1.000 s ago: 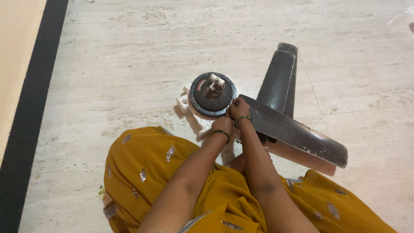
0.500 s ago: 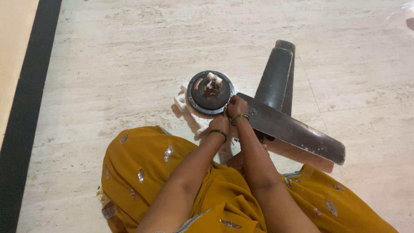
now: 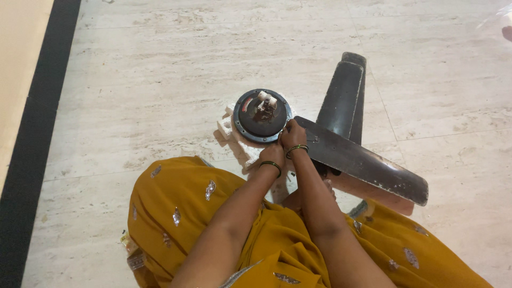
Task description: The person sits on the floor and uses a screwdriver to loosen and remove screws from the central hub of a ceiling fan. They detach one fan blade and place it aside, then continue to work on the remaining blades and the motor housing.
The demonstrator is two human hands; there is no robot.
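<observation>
A dark round ceiling-fan motor (image 3: 261, 116) lies on a white foam block (image 3: 234, 136) on the floor in front of me. One long dark fan blade (image 3: 368, 162) runs from the motor's rim to the right. A second blade (image 3: 341, 98) points away behind it. My right hand (image 3: 292, 134) is closed on the root of the long blade, right at the motor's rim. My left hand (image 3: 273, 153) is curled just below it, against the foam and the motor's edge; what its fingers hold is hidden. Both wrists wear green bangles.
I sit on a pale marble floor (image 3: 160, 80) with my mustard-yellow garment (image 3: 181, 213) spread over my knees. A black border strip (image 3: 37, 138) and a beige band run along the left side.
Both hands stay at the joint between blade and motor. The view has shifted slightly; nothing else has visibly moved.
</observation>
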